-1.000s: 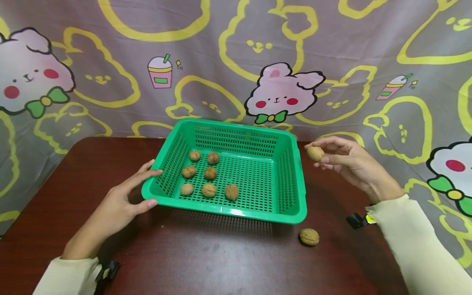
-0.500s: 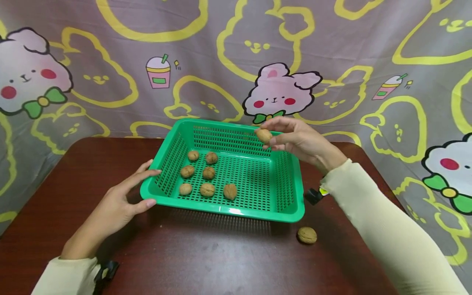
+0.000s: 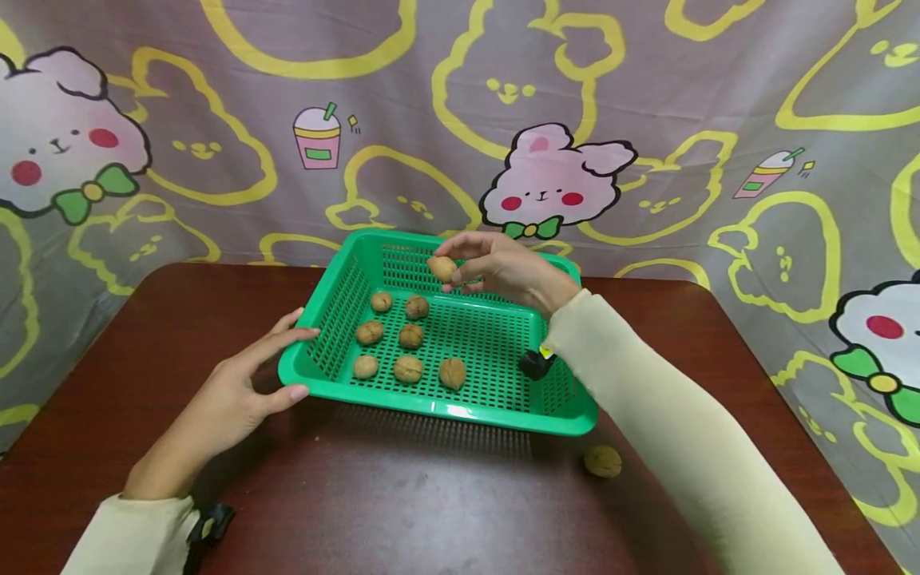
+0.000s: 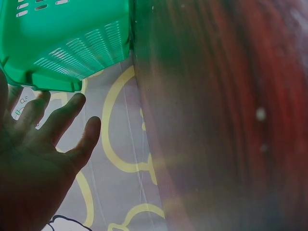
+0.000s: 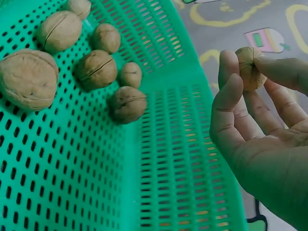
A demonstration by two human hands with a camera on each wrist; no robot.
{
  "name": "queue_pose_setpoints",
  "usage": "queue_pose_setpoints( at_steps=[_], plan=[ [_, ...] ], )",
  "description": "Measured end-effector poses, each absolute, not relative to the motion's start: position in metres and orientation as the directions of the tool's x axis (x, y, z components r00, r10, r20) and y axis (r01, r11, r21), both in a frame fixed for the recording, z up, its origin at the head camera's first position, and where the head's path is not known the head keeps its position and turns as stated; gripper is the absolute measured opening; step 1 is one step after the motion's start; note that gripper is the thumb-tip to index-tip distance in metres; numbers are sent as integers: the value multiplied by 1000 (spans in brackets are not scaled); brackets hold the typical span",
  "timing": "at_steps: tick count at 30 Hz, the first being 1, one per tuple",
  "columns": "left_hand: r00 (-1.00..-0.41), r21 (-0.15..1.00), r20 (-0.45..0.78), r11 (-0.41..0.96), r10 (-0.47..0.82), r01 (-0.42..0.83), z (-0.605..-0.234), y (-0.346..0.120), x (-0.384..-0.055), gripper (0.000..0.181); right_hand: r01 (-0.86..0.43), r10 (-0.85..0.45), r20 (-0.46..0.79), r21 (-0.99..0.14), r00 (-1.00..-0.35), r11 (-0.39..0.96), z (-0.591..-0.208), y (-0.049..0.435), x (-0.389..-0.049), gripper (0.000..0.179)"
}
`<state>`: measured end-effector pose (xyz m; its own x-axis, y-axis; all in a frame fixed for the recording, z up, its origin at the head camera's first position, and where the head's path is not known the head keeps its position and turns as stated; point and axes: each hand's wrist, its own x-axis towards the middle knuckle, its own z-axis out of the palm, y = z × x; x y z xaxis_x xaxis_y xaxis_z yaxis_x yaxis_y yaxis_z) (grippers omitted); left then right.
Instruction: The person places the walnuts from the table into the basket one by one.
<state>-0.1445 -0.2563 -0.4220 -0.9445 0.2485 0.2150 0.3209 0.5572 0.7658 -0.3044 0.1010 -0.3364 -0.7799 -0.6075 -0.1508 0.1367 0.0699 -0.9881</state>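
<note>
A green plastic basket [image 3: 438,407] with slotted walls holds several walnuts [image 3: 408,369] on the left part of its floor. In the head view my right hand [image 3: 510,271] is above the back of the basket, pinching a walnut [image 3: 442,268] between thumb and fingertips. The right wrist view shows this pinched walnut [image 5: 250,67] up close, apart from the basket. My left hand [image 3: 226,399] rests on the basket's front left corner, index finger over the rim and thumb at the front edge. In the left wrist view its fingers [image 4: 65,118] are extended, some touching the rim.
One walnut [image 3: 602,461] lies on the dark red wooden table [image 3: 431,511], outside the basket's front right corner. A patterned cloth [image 3: 402,120] with cartoon animals hangs behind the table. My right forearm [image 3: 661,407] crosses the basket's right side.
My right hand has moved left with the walnut, from beside the basket's right rim to above its back middle. The left hand and the other walnuts have stayed put.
</note>
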Motion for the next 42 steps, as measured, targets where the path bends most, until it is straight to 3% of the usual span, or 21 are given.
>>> queue_pose_setpoints(
  at_steps=[9, 16, 27, 42],
  plan=[
    [-943, 762, 216, 560, 253, 325, -422, -256, -144, 68, 192, -581, -279, -959, -765, 208, -359, 92, -313, 28],
    [-947, 764, 202, 566, 249, 311, -419, -255, -143, 68, 159, -596, -375, -910, -710, 383, -369, 93, -314, 34],
    [-945, 759, 206, 569, 253, 317, -420, -256, -144, 68, 130, -570, -525, -797, -632, 590, -378, 89, -310, 28],
    [-945, 765, 212, 560, 250, 319, -420, -256, -144, 69, 21, -574, -530, -746, -624, 666, -378, 87, -306, 34]
  ],
)
